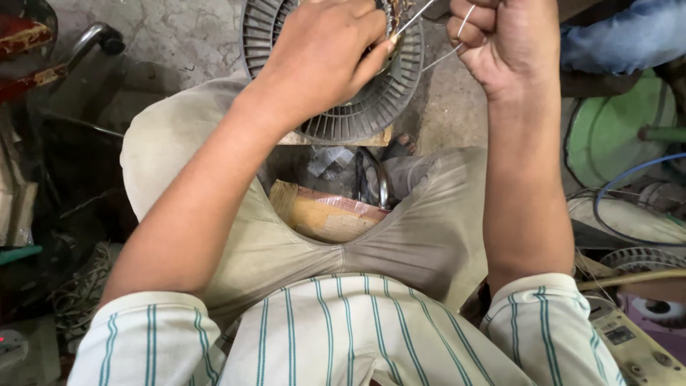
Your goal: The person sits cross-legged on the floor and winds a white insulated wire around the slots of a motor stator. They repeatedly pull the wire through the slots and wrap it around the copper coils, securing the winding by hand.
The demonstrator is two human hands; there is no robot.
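- Left hand (321, 53) lay on the round ribbed metal disc (371, 107), fingers curled, thumb and forefinger pinching a thin pale string (437, 58) near the disc's middle.
- Right hand (504, 43) was clenched into a fist just right of the disc, the same string looped around its fingers and running taut across to the left hand.
- The disc sat at the top of the view, ahead of the knees, resting on a flat wooden board (379, 137); its upper part was cut off by the frame edge.
- What the string was tied to inside the disc could not be made out; the left hand covered that spot.
- Person sat with knees apart, in beige trousers (421, 236) and a white shirt with teal stripes (343, 329).
- Between the thighs lay a brown block wrapped in tape (325, 214), on the ground.
- To the right: a green round part (607, 136), a blue cable (629, 175), and a beige device with knobs (632, 350) at the lower corner.
- Top right corner: another person's blue sleeve (629, 36), well apart from both hands.
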